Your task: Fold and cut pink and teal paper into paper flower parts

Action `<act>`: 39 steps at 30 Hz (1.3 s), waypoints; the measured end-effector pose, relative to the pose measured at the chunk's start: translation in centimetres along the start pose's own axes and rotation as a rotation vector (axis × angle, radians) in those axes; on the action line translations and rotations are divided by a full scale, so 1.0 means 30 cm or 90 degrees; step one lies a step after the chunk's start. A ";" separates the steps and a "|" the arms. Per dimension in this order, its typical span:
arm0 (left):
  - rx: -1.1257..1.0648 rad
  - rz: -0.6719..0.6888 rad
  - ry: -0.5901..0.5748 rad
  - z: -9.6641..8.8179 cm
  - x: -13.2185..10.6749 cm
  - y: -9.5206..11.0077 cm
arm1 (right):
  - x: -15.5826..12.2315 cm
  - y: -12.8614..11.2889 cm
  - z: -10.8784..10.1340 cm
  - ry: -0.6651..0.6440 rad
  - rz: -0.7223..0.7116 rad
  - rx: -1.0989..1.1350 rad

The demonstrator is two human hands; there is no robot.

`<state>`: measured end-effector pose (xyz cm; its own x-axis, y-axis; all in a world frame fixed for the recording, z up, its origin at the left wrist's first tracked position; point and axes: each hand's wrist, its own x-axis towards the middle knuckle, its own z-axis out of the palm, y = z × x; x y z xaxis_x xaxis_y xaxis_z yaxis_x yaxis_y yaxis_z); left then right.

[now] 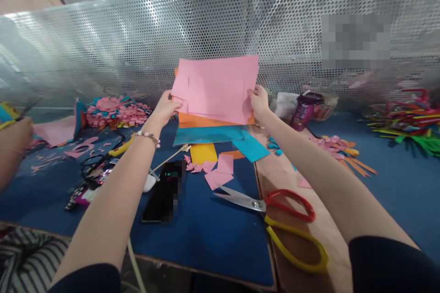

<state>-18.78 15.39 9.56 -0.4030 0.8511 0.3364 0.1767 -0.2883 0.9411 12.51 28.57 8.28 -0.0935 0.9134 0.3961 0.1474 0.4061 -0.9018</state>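
Perforated metal panelling (220, 18) bounds the far side of a blue tabletop (213, 245). At the left margin, a co-worker's hand (17, 135) enters; what it grasps is too blurred to identify. To its right, toward the panelling, lies a heap of pink cut pieces (117, 112). Left of centre, the person's left hand (167, 109) pinches the left edge of a pink sheet (218, 89), a dark phone (164, 192) lying on the near side below it. The sheet is raised at centre, its long axis running left to right between the two grips; neither hand is clearly the nearer. An orange sheet (195, 121) shows behind its lower edge, with a blue sheet (206, 135) below that; whether the blue one is also held cannot be told. The right hand (258, 103) grips the right edge, thumb on the front face. Scissors (257, 204) lie on the near side, blades slightly parted and pointing left, handles beside the right forearm. Farther right stand a purple cup (304, 112) and, beyond, coloured strips (409, 121).
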 end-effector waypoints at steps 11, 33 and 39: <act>0.017 -0.027 0.056 -0.041 -0.191 -0.187 | -0.127 0.151 0.141 -0.029 -0.004 0.072; 0.280 -0.092 -0.074 -0.093 -0.147 -0.143 | -0.196 0.216 0.134 -0.457 -0.434 -0.230; 0.316 -0.082 -0.028 -0.171 -0.133 -0.174 | -0.261 0.176 0.163 -0.462 -0.489 -0.315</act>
<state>-22.69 11.25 3.49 -0.4125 0.8870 0.2075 0.5375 0.0531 0.8416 9.21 23.42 -0.42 -0.8424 0.2586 0.4727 0.1605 0.9579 -0.2380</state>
